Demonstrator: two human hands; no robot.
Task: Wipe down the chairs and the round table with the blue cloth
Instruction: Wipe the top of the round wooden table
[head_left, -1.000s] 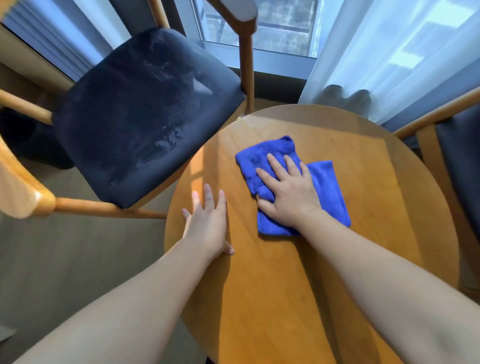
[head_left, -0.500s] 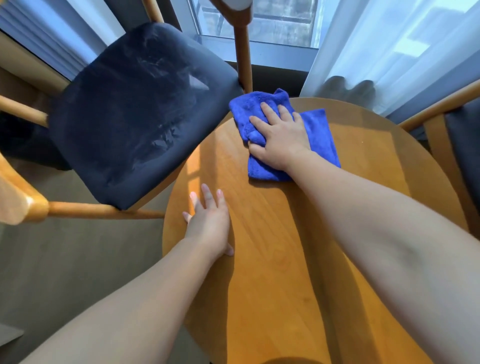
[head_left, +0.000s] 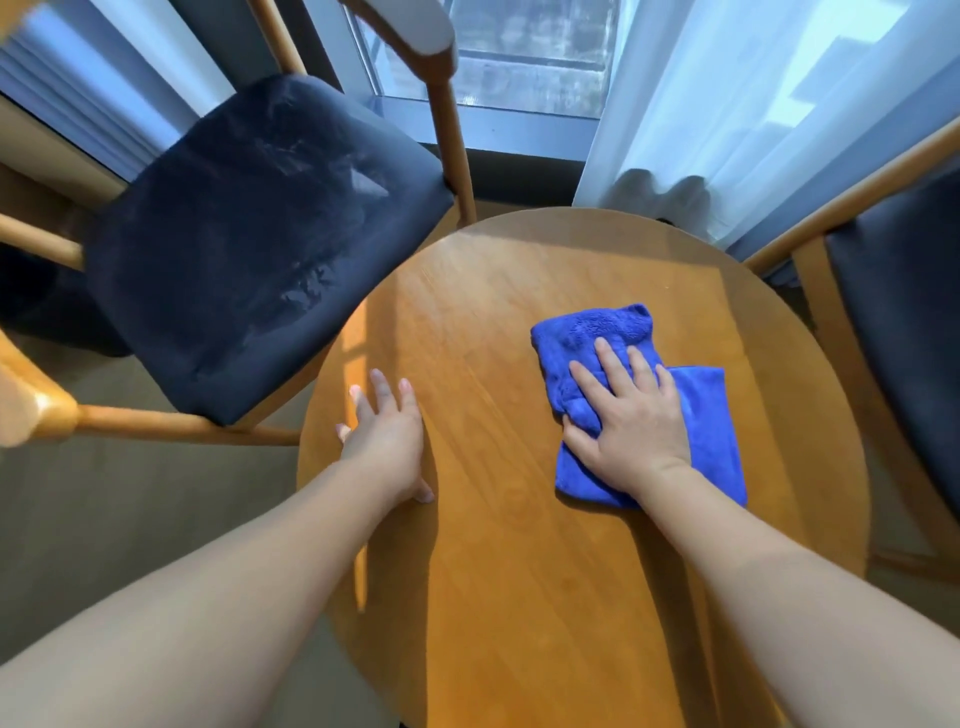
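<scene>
A folded blue cloth (head_left: 597, 338) lies on the round wooden table (head_left: 493, 571), right of its middle. My right hand (head_left: 631, 423) presses flat on the cloth with straight fingers. Flat on the bare wood near the table's left edge rests my left hand (head_left: 387, 439), fingers spread. A wooden chair with a dark blue seat cushion (head_left: 260, 234) stands at the left, touching the table's edge. Part of a second chair (head_left: 904, 312) with the same dark cushion shows at the right edge.
A window (head_left: 519, 47) and white sheer curtains (head_left: 753, 104) lie beyond the table. The left chair's armrest (head_left: 31, 410) juts out at the lower left. Grey carpet (head_left: 130, 519) covers the floor to the left of the table.
My right hand pushed the cloth to the table's far edge, then pulled it back toward me and to the right. My left hand stayed flat on the table.
</scene>
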